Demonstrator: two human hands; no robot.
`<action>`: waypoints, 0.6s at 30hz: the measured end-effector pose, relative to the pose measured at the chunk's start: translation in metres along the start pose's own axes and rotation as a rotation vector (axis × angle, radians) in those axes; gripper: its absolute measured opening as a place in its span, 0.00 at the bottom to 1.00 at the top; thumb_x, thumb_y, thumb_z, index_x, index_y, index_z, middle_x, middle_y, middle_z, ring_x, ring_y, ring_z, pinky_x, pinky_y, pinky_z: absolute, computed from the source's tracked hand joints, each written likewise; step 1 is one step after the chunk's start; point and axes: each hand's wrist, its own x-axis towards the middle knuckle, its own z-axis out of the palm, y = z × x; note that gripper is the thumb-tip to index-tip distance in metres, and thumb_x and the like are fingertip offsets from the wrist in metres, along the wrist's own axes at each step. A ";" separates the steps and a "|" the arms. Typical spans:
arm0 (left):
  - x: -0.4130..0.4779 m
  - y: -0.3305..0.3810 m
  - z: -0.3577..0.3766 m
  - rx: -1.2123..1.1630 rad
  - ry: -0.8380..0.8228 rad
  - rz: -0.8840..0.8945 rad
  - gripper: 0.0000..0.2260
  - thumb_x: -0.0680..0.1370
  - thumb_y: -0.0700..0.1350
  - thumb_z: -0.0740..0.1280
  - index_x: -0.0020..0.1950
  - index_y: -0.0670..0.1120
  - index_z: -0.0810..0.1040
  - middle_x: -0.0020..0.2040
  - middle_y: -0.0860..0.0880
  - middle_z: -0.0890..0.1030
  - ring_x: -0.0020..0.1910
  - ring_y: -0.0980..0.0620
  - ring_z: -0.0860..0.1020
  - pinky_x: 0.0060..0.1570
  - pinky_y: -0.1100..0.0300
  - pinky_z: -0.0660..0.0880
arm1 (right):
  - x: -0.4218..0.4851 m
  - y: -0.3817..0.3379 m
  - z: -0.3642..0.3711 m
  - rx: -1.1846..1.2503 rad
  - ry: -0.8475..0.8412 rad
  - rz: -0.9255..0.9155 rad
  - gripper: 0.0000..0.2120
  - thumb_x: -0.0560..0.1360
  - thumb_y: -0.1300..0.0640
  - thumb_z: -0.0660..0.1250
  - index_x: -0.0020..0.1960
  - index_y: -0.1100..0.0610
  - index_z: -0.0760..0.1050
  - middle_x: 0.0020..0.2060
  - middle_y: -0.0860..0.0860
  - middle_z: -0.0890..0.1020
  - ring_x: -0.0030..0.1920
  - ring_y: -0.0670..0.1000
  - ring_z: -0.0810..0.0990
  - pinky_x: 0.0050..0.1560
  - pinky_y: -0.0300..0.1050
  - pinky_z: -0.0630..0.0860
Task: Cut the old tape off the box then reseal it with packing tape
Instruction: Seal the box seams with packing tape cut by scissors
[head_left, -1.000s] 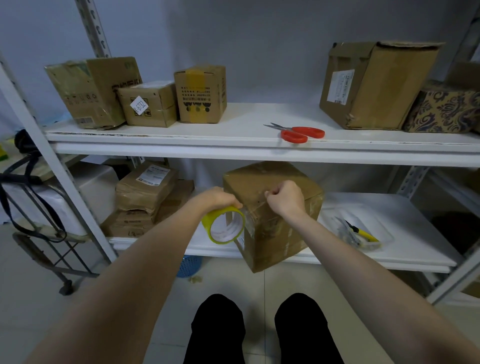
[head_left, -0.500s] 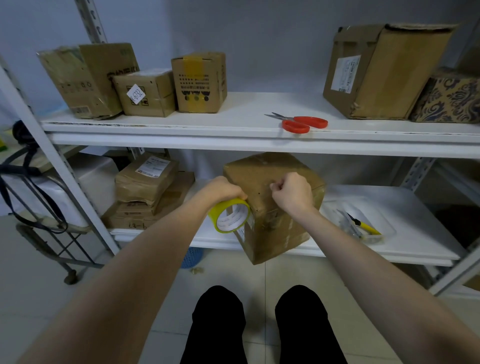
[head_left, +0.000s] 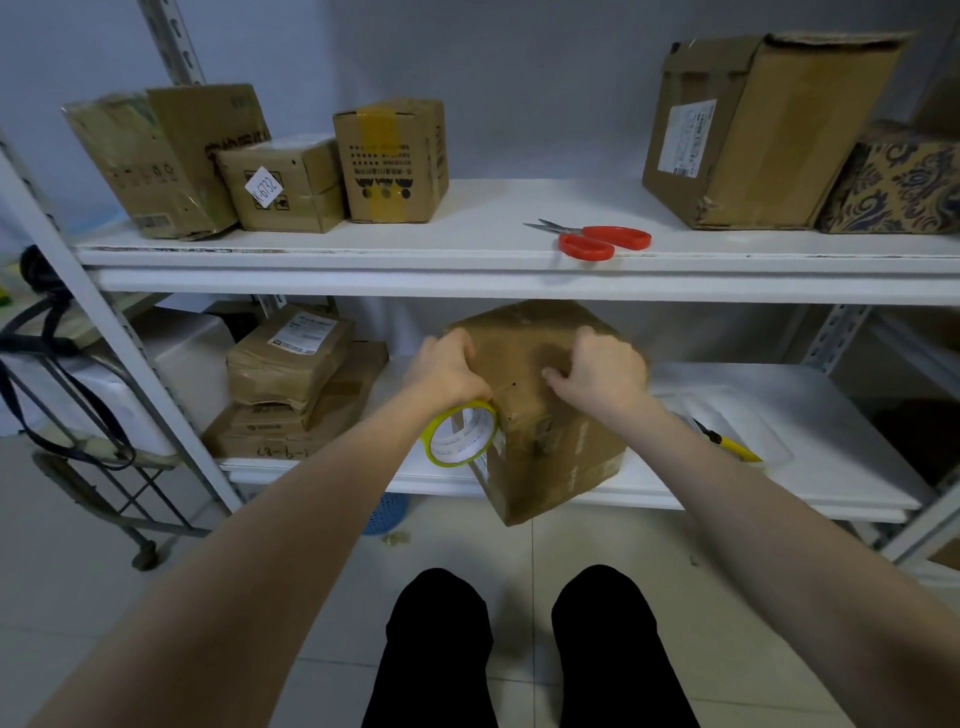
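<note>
A worn brown cardboard box (head_left: 550, 447) stands on the lower white shelf (head_left: 779, 488), one corner jutting over the front edge. My left hand (head_left: 447, 371) grips a yellow-rimmed roll of packing tape (head_left: 462, 434) against the box's upper left edge. My right hand (head_left: 597, 374) sits on the box's top with bent fingers, fingertips touching the cardboard; I see nothing between them. Any clear tape strip on the box is too faint to make out. Red-handled scissors (head_left: 597, 241) lie on the upper shelf.
Several cardboard boxes (head_left: 389, 161) line the upper shelf on both sides. A stack of parcels (head_left: 291, 374) sits left of the box. A yellow utility knife (head_left: 732, 447) lies in a clear tray at the right. A wheeled cart (head_left: 88, 431) stands at the far left.
Both hands slid farther back across the box top. My right hand loosened from a tight pinch into bent fingers resting on the cardboard. The tape roll stays in my left hand.
</note>
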 end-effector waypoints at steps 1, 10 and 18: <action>0.002 0.001 0.003 -0.013 0.023 0.057 0.13 0.63 0.47 0.75 0.40 0.56 0.73 0.51 0.49 0.78 0.52 0.48 0.76 0.47 0.59 0.74 | -0.002 0.001 0.004 0.025 0.042 -0.074 0.12 0.75 0.47 0.67 0.50 0.56 0.72 0.42 0.51 0.76 0.44 0.53 0.77 0.36 0.42 0.71; 0.003 0.002 0.007 -0.054 -0.027 0.084 0.07 0.69 0.41 0.72 0.39 0.54 0.86 0.41 0.56 0.84 0.48 0.55 0.81 0.54 0.56 0.78 | -0.027 -0.006 0.034 -0.016 0.007 -0.476 0.21 0.81 0.47 0.53 0.71 0.51 0.70 0.70 0.46 0.71 0.70 0.48 0.70 0.70 0.55 0.56; -0.002 -0.003 0.005 -0.214 -0.071 0.062 0.05 0.72 0.42 0.72 0.47 0.45 0.86 0.45 0.49 0.85 0.46 0.51 0.81 0.56 0.54 0.78 | -0.025 -0.023 0.038 -0.101 -0.134 -0.304 0.31 0.79 0.41 0.41 0.78 0.54 0.54 0.78 0.49 0.56 0.77 0.48 0.54 0.72 0.64 0.44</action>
